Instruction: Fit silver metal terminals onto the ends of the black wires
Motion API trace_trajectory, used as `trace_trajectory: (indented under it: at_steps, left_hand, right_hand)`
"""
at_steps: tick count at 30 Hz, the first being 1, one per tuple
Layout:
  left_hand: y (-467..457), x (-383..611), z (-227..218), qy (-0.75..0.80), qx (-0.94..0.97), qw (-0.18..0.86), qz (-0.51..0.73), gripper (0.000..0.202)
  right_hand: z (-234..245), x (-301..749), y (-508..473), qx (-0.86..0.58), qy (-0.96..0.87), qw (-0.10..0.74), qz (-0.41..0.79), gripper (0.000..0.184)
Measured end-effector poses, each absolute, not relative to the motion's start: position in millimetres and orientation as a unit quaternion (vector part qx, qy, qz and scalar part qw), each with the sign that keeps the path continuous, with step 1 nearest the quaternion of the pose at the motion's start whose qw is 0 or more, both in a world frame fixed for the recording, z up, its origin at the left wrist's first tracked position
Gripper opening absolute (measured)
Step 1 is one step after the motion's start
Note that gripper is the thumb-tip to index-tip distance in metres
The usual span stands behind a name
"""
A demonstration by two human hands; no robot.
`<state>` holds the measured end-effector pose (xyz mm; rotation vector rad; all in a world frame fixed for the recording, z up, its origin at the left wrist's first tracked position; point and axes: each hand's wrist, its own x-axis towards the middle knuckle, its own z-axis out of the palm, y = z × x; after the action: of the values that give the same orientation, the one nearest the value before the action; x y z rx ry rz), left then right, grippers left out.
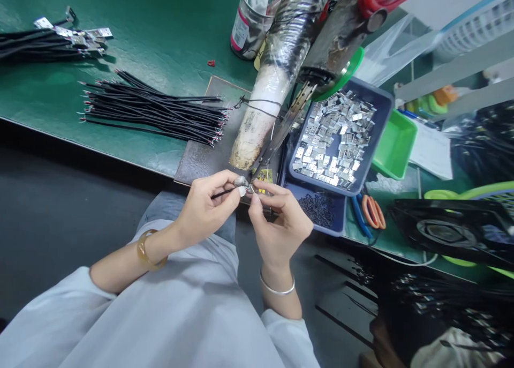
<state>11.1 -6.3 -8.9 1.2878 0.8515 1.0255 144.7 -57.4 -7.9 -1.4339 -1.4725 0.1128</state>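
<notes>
My left hand pinches a short black cable near its stripped end, with white coverings on the thumb and a fingertip. Facing it, my right hand is closed at the fingertips on a small shiny metal piece that meets the cable's end. Both hands are just below the tip of a soldering iron held in a stand. Fingers partly hide the joint between cable and metal piece. A bundle of similar black cables with bare ends lies to the left on the bench.
A blue-grey tray of metal pieces stands right, above a tray of small black parts. A wrapped duct reaches down over the board. Orange-handled scissors and a green bin are farther right; finished-looking cables lie far left.
</notes>
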Motion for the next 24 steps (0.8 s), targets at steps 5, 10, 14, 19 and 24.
trace_trajectory:
  at_steps: [5,10,14,19,24]
  left_hand:
    - [-3.7,14.5,-11.0,0.360,0.555,0.603,0.446,0.007]
    - [-3.0,14.9,-8.7,0.367,0.561,0.583,0.459,0.006]
    - [-2.7,13.5,-5.7,0.363,0.591,0.545,0.470,0.007]
    - [-1.9,12.2,-6.5,0.376,0.601,0.542,0.451,0.008]
    - [-2.7,12.1,-7.6,0.381,0.600,0.550,0.438,0.009]
  right_hand:
    - [-11.2,144.8,-53.5,-0.591,-0.629,0.505,-0.001,0.017]
    - [-10.8,145.0,-50.9,-0.585,-0.636,0.503,-0.024,0.018]
    - [-10.0,145.2,-50.6,-0.582,-0.638,0.503,-0.039,0.019]
    - [-12.2,147.2,-52.0,-0.575,-0.664,0.474,-0.053,0.021]
    - [-12.9,149.1,-53.1,-0.573,-0.670,0.469,-0.062,0.021]
